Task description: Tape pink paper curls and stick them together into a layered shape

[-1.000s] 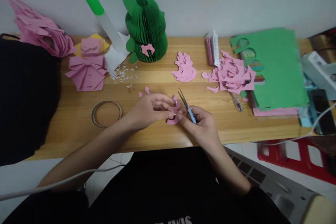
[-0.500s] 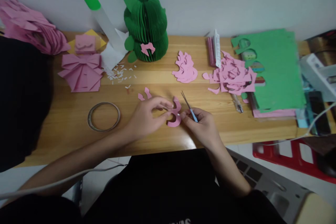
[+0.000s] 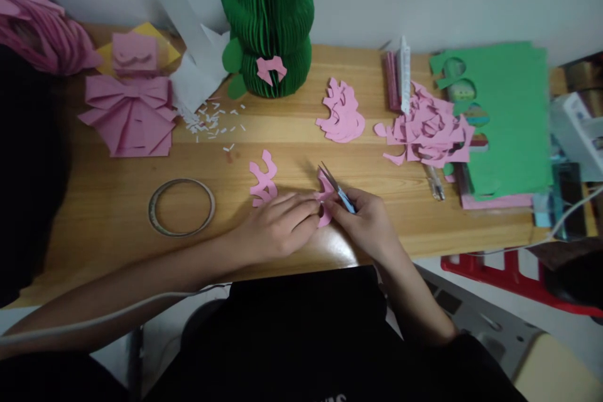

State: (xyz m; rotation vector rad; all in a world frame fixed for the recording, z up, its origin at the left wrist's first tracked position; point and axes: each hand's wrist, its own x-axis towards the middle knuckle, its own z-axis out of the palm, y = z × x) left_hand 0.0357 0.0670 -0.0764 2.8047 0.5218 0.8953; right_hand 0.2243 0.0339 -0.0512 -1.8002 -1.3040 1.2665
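Curved pink paper piece (image 3: 325,182) held between two hands at the near part of a desk (image 3: 292,129)

The piece lay low over the wood, partly covered by fingers from both sides. The left hand (image 3: 282,226) met it from the left, palm down, its fingers drawn together with the tips against the paper; the thumb was hidden, so whether they pinched it could not be told. The right hand (image 3: 370,223) had its fingers closed around blue-handled scissors (image 3: 346,201), the blades pointing away from the person and slightly left, while thumb and forefinger tips reached the right edge of the piece.

Just beyond the left hand lay further pink cut-outs (image 3: 264,185), and farther left a ring-shaped roll (image 3: 153,210). Beyond the scissors stood a small pile of pink shapes (image 3: 346,122); to its right, a heap of pink scraps (image 3: 428,129) reached the edge of the green sheets (image 3: 511,119), with a white tube (image 3: 404,75) behind it. At the back stood a pleated green paper figure (image 3: 266,19) bearing a pink bow-like piece (image 3: 272,69), and to its left were scattered white strips (image 3: 207,122) and a folded pink paper form (image 3: 132,116)
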